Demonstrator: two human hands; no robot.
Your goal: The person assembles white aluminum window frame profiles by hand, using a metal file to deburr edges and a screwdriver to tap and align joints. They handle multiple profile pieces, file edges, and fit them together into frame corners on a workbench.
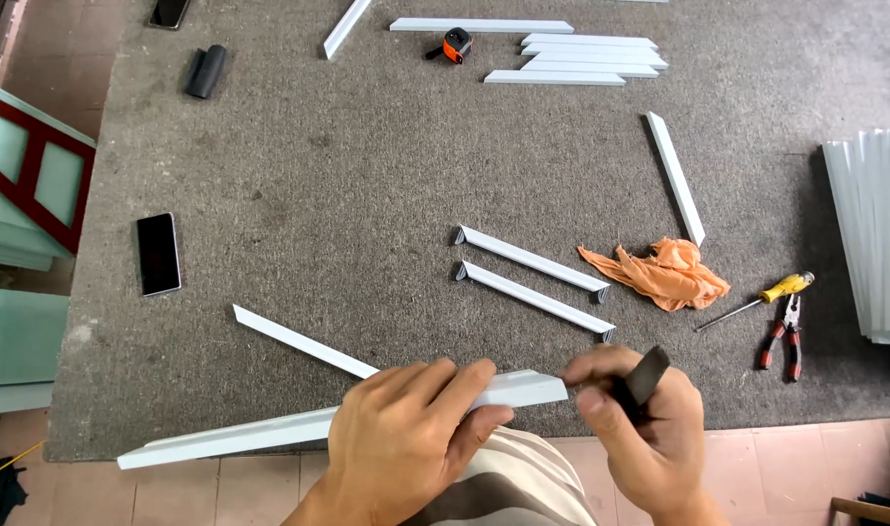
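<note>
My left hand (411,429) grips a long white mitre-cut frame strip (221,438) near its right end, holding it across the front edge of the grey carpeted table (318,195). My right hand (640,429) pinches a small dark flat block (644,378) right at the strip's cut end. A second white strip (299,341) lies diagonally under the held one. Two shorter white strips (532,258) (534,299) lie side by side just beyond my hands.
An orange rag (664,273), a yellow-handled screwdriver (766,297) and red pliers (784,336) lie at right. Stacked white strips (878,234) sit at the right edge, more (586,56) at the back beside a tape measure (454,44). A phone (158,253) lies at left.
</note>
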